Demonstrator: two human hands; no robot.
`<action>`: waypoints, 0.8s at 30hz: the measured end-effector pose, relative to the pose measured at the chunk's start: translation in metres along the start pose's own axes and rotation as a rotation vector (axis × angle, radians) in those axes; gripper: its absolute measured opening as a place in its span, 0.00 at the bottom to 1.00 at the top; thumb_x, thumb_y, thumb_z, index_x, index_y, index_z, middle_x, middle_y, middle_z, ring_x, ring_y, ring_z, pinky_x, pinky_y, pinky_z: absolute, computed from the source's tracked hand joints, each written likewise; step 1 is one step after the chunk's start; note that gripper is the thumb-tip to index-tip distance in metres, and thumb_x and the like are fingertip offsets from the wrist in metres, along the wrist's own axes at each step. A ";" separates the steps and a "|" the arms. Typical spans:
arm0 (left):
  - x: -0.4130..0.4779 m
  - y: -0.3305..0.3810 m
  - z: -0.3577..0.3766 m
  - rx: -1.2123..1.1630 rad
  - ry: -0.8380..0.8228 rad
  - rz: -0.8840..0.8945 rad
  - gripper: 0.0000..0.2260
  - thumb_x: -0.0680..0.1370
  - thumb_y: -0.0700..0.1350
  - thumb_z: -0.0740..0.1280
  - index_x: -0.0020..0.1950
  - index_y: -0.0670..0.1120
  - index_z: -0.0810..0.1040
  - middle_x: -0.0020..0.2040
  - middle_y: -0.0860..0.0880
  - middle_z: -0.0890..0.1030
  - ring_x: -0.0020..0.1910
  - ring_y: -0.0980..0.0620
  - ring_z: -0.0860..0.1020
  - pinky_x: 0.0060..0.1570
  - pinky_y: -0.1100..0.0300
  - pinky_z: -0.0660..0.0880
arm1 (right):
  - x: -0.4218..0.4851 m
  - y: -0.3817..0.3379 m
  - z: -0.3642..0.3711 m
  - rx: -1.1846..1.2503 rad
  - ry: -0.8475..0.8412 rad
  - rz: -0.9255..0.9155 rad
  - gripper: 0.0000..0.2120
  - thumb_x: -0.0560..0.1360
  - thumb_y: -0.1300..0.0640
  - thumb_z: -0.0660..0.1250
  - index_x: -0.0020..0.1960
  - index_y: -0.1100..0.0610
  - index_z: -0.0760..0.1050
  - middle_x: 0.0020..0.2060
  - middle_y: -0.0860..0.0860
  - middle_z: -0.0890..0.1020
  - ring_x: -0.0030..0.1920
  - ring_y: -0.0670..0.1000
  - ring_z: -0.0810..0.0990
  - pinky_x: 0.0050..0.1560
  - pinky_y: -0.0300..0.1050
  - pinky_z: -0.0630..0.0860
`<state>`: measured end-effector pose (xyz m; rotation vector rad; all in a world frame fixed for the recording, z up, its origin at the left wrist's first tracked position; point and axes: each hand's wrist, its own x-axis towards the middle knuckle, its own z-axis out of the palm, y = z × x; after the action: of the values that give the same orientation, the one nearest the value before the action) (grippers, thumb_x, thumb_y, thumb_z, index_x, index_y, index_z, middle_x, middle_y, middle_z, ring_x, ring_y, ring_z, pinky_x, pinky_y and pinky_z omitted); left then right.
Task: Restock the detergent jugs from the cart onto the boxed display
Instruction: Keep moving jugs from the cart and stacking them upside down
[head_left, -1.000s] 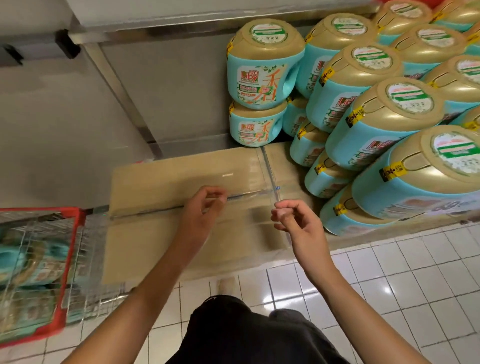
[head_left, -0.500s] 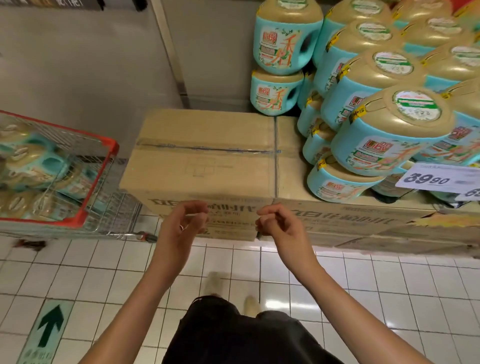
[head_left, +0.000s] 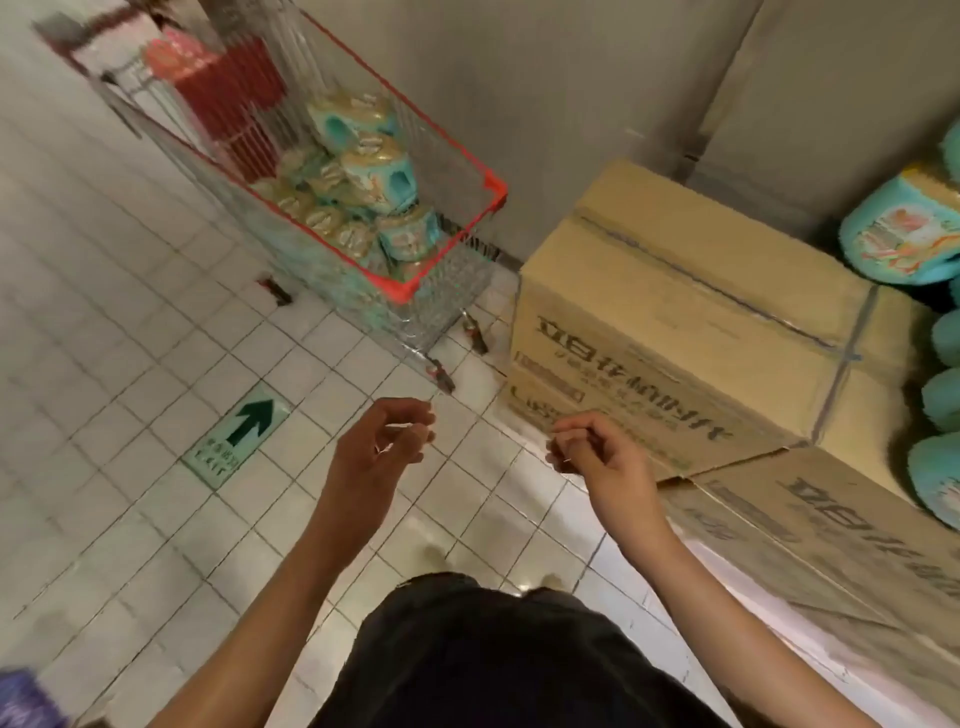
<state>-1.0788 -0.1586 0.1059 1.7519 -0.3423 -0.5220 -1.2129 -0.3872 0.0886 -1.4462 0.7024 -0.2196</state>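
A wire cart with a red rim (head_left: 447, 249) stands on the tiled floor at upper centre, holding several teal detergent jugs with gold caps (head_left: 363, 182). Cardboard boxes (head_left: 691, 332) form the display at right, with more teal jugs (head_left: 904, 234) stacked on them at the far right edge. My left hand (head_left: 384, 441) and my right hand (head_left: 597, 452) hover over the floor in front of the boxes. Both hands are empty, with fingers loosely curled and apart. The cart sits ahead and to the left of my left hand.
A grey wall panel (head_left: 597, 104) rises behind the cart and boxes. A green arrow sticker (head_left: 244, 431) lies on the white tiles at left. Lower boxes (head_left: 831, 530) run along the right side. A purple object (head_left: 26, 696) shows at the bottom left corner.
The view has swung left and away from the display, bringing the cart to upper centre. Both hands drew back from the box top and now hang over the floor, empty.
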 end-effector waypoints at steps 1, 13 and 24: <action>-0.006 -0.008 -0.023 0.000 0.033 -0.022 0.11 0.79 0.55 0.66 0.58 0.56 0.81 0.58 0.55 0.84 0.57 0.51 0.84 0.54 0.58 0.83 | 0.006 0.000 0.022 -0.018 -0.036 0.006 0.10 0.84 0.69 0.63 0.53 0.59 0.81 0.39 0.50 0.85 0.45 0.52 0.85 0.49 0.43 0.83; -0.002 -0.044 -0.219 -0.062 0.351 -0.140 0.11 0.77 0.59 0.65 0.57 0.60 0.81 0.58 0.57 0.84 0.57 0.51 0.84 0.53 0.56 0.83 | 0.080 -0.027 0.219 -0.214 -0.386 -0.027 0.08 0.83 0.67 0.65 0.53 0.58 0.82 0.42 0.56 0.86 0.47 0.58 0.86 0.50 0.44 0.84; 0.167 -0.052 -0.305 -0.121 0.400 -0.173 0.11 0.80 0.50 0.64 0.60 0.49 0.80 0.56 0.55 0.84 0.56 0.51 0.84 0.53 0.58 0.83 | 0.229 -0.070 0.332 -0.225 -0.408 0.032 0.05 0.82 0.69 0.65 0.55 0.68 0.79 0.47 0.61 0.84 0.45 0.51 0.85 0.48 0.39 0.82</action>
<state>-0.7805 0.0271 0.0847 1.7288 0.1210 -0.2952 -0.8289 -0.2464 0.0746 -1.6280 0.4235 0.1836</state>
